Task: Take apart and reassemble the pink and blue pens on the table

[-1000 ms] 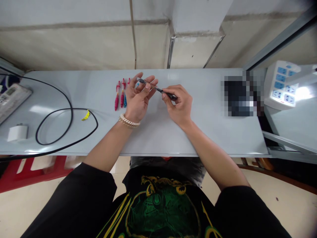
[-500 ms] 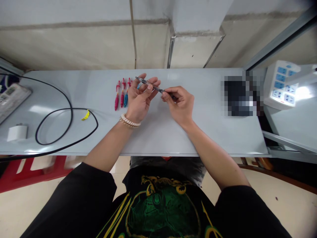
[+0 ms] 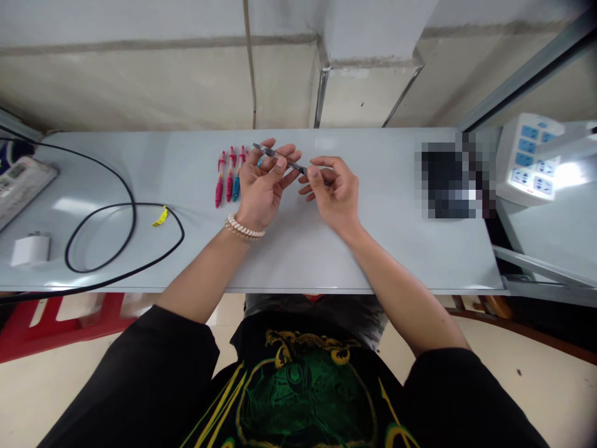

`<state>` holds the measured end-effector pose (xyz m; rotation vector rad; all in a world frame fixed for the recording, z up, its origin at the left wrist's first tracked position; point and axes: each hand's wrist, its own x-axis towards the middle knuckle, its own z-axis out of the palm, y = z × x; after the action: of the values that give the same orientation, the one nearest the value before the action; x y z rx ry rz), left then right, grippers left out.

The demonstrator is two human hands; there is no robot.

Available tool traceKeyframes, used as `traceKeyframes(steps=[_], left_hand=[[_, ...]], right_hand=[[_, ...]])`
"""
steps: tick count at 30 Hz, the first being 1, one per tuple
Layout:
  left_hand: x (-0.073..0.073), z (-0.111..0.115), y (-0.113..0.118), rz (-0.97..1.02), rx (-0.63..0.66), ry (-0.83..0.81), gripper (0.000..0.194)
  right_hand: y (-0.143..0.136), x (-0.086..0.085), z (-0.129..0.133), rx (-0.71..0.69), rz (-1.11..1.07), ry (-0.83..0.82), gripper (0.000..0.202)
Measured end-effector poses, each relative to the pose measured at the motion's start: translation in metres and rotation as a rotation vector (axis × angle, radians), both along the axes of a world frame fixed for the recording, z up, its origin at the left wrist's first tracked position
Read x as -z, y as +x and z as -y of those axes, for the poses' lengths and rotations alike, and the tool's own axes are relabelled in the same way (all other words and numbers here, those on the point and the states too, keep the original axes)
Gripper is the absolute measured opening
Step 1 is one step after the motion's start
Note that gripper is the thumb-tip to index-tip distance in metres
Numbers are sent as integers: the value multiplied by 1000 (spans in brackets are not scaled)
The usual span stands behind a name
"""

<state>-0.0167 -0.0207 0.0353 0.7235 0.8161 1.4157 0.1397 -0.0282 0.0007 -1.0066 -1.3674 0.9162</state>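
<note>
A dark pen (image 3: pixel 293 164) with a clear section slants between my hands above the table. My left hand (image 3: pixel 265 183), palm up, pinches its barrel between thumb and fingers. At the pen's lower right end, my right hand (image 3: pixel 336 194) has thumb and index finger closed on it, with the other fingers curled beneath. Just left of my left hand lie several pens side by side: a pink pen (image 3: pixel 219 180), another pink pen (image 3: pixel 230 177) and a blue-and-pink pen (image 3: pixel 237 183). More of that row is hidden behind my left fingers.
A black cable (image 3: pixel 133 230) with a yellow tag (image 3: pixel 160 216) loops over the table's left side, near a white charger (image 3: pixel 31 250). At the right sit a blurred dark object (image 3: pixel 445 180) and a white power strip (image 3: pixel 529 158). The wall rises behind the table (image 3: pixel 298 261).
My right hand has shifted slightly left and its fingers have loosened and spread a little at the pen's end. My left hand and the pen are almost where they were.
</note>
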Motion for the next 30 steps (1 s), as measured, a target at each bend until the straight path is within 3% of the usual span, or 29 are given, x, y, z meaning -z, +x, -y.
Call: traceKeyframes(steps=[5,9,14,18,22,27,30], left_hand=[[-3,-4,-3,17,-52,17,29],[-1,-6,-6,6,-55,20,27],[4,-8,-9,-11,-39,-1,40],[4,-8,-9,-34,-60,1,35],[3,-8,-8,-14,-56,3,39],[1,-8,-10,4,-62,8,41],[1,-8,-11,-8,-70,-1,43]], right_hand=[[1,2,1,59,90,106,56],[4,3,-1,21,97,66,52],[4,5,-2,28,93,98,52],[4,8,-3,34,99,88,49],[4,6,-3,-21,56,78,52],[8,-9,-6,-166,-118,-37,62],[11,-9,-11,-150,-37,-1,66]])
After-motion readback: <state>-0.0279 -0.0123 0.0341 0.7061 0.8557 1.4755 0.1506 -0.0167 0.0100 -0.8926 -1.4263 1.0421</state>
